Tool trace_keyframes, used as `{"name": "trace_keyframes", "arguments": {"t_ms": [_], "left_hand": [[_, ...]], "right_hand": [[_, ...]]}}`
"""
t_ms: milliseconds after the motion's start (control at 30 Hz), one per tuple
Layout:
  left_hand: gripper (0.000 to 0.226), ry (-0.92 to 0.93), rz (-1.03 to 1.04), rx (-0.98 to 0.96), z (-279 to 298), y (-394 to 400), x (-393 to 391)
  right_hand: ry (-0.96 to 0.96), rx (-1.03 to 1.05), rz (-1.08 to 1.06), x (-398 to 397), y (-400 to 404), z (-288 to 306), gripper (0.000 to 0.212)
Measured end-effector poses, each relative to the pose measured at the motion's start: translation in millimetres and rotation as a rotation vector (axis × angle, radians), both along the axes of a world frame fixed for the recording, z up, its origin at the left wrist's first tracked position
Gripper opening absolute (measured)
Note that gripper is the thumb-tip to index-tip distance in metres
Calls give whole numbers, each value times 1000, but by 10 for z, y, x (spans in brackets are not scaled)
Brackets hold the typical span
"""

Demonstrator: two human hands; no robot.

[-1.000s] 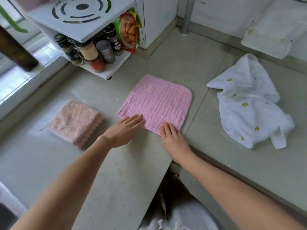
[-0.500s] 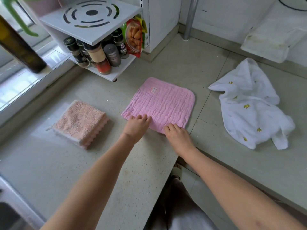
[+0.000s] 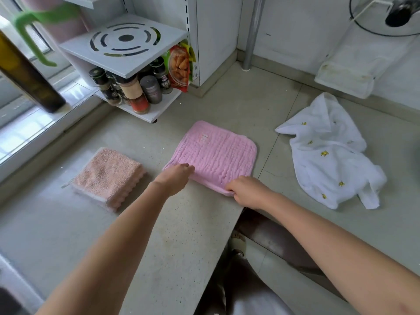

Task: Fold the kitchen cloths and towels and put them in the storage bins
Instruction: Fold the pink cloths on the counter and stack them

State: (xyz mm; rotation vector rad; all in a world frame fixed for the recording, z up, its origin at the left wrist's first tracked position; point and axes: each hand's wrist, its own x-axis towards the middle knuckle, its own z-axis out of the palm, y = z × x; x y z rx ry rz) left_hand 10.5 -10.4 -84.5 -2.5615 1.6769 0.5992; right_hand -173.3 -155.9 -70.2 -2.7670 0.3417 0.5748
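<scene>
Leftmost, well to the left of both grips, a peach towel [image 3: 108,176] lay folded into a thick stack on the counter [image 3: 186,228], apparently set aside so that the working area in front of the person remained free. Behind it, farther from the grips, a white rack [image 3: 127,53] held spice jars [image 3: 134,94], out of reach of the folding. At centre, a pink cloth [image 3: 216,153] lay spread flat and square on the counter, its near edge running between the two hands. The left hand [image 3: 173,179] was curled over the near left corner of that edge, fingertips tucked onto the fabric; whether the thumb had passed beneath could not be told. The right hand [image 3: 246,192] pinched the near right corner, which was slightly raised from the counter with a small lip of cloth visible at the fingers. Holding both near corners at once would let the edge be carried over evenly, so the step in hand was judged to be the first fold, away from the person. To the right of the right-hand grip, well apart, a white cloth [image 3: 327,155] with small yellow prints lay crumpled and unfolded, presumably awaiting its turn. No storage bin could be identified with certainty.
</scene>
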Motion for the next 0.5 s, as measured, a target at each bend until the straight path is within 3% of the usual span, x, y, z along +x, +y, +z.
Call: {"name": "trace_keyframes", "arguments": {"t_ms": [133,300,367,500], "left_hand": [[15,72,-88,210,220,127,-59],[20,205,-148,480,478,192,-141],[24,216,-117,467,547,118,-70],[23,135,-19,314,600,-161,135]], "right_hand": [[154,216,70,-3,25,73,38],[316,448,49,45,-115,283,14],[277,455,26,80,-246,302,20],[14,316,-162,165,-588,165,24]]}}
